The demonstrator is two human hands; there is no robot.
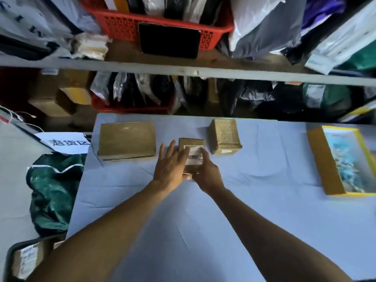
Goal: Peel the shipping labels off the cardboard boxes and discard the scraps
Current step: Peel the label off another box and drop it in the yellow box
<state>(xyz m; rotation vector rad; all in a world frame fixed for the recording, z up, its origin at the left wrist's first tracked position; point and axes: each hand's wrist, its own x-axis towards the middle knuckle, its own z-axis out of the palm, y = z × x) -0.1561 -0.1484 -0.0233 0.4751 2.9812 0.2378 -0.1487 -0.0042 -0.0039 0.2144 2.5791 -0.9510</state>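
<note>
- Left hand point(171, 165) is flat with fingers straight and spread, laid on the left side and top of the small box point(192, 154), fingertips touching the label's left edge.
- Right hand point(207, 171) is curled round the box's right near corner, thumb up against the label point(194, 156); looks like it's holding the box, though it's a bit blurry to say how tight.
- The small box sits mid-counter point(203, 220), label on top, white with dark print, seemingly still stuck down.
- Just left of it there's a big flat box point(127, 140), top looks plain brown.
- To the right and a little further back, a tall box point(224, 136) with a bit of white on its near face.
- Far right of the counter: a yellow tray point(325, 165) with bluish-white scraps point(345, 159) in it.
- Counter's got a pale blue cloth, kinda creased.
- Off the left edge: green bag point(50, 192), a white sign point(67, 142), and a labelled box point(26, 259) at the bottom corner.
- Behind it all, shelves point(183, 70) packed with parcels, a red basket point(122, 23) and a dark tablet point(169, 40) leaning on it.
</note>
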